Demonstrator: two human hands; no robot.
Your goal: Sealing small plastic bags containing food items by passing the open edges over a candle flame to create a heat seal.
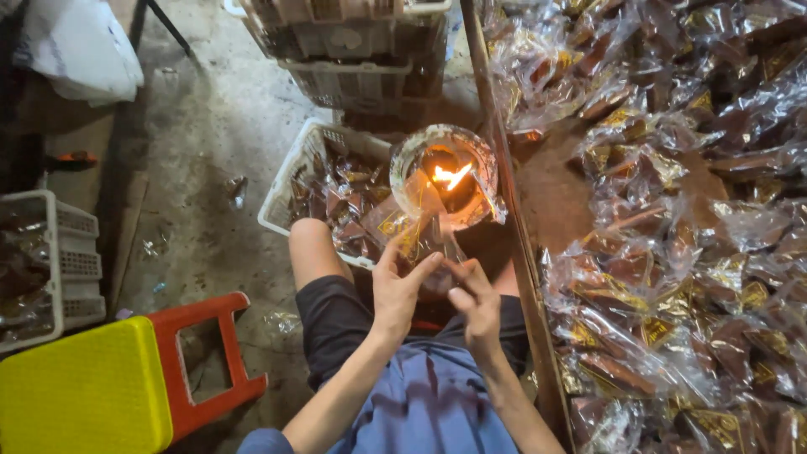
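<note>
**Open flame close to thin plastic and bare fingers**

Your left hand [399, 290] and right hand [475, 303] both pinch 1 clear packet [412, 231] with a brown piece and gold print inside. The fingers of each hand are closed narrowly on its lower edge, and its top reaches up to the flame [451, 176] burning in the foil-lined pot [483, 160] just beyond your knees.

The main risk is the film itself. If you hold the edge at the flame too long or tilt it too low, I judge the plastic may melt through rather than seal, drip, or catch light. Your fingertips sit near the heat, so a slip forward could burn them.

The pot stands just beside the wooden board [504, 185] that edges the big heap of packets [672, 210] on your right, and it touches or nearly touches the white basket [286, 189] of packets on your left. A dropped burning packet, or a nudge from your bare knee [311, 244], could carry fire to either pile.

The red and yellow stool [109, 387] stands well apart, out of harm's way.
</note>
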